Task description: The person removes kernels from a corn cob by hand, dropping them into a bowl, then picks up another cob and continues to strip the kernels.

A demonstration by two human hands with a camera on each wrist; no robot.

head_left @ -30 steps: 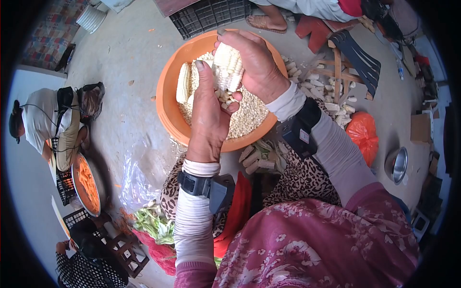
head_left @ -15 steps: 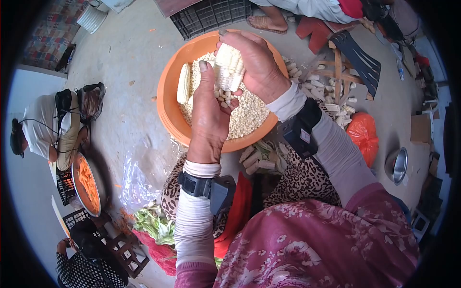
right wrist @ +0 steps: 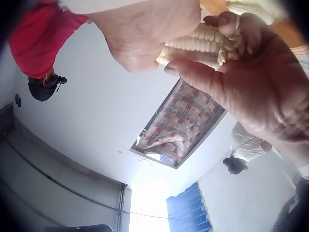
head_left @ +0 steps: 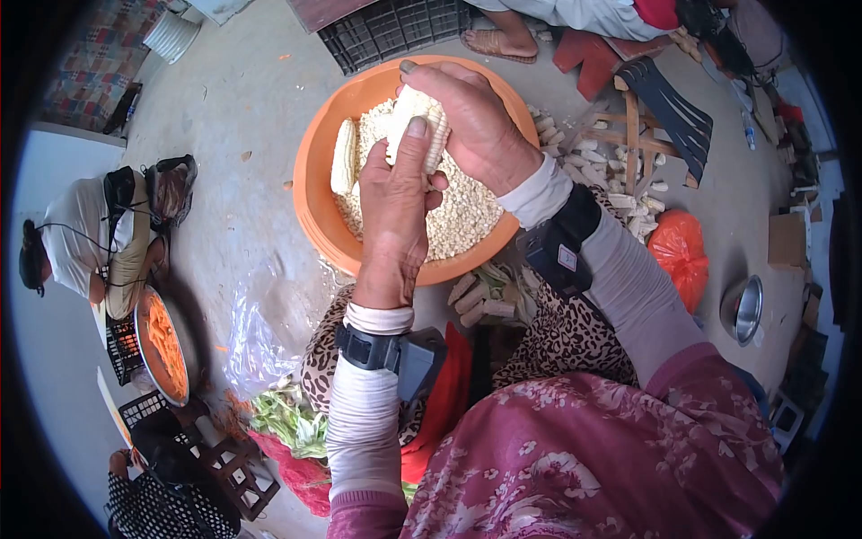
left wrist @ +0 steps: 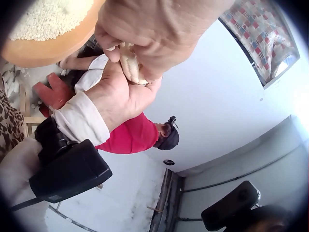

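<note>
Above a wide orange basin (head_left: 310, 193) of loose pale kernels (head_left: 462, 220), both hands hold one white corn cob (head_left: 422, 103). The right hand (head_left: 485, 126) grips the cob from its far right side. From the near side, the left hand (head_left: 395, 216) has its thumb laid on the rows and its fingers curled beneath. In the right wrist view, several loose kernels (right wrist: 235, 47) sit in the left palm at the end of the cob (right wrist: 195, 46). A second whole cob (head_left: 343, 157) lies on the kernels at the basin's left.
Stripped cobs (head_left: 593, 166) are scattered right of the basin, beside a wooden stool frame (head_left: 631, 135). A black crate (head_left: 391, 31) stands behind. An orange bag (head_left: 678, 256) and metal bowl (head_left: 748, 310) lie right. Green husks (head_left: 292, 420) and a bowl of orange strips (head_left: 163, 346) lie left.
The left thumb has moved up from beside the cob onto its rows. The bare patch and the kernels in the left palm, seen earlier from the head, are now mostly hidden.
</note>
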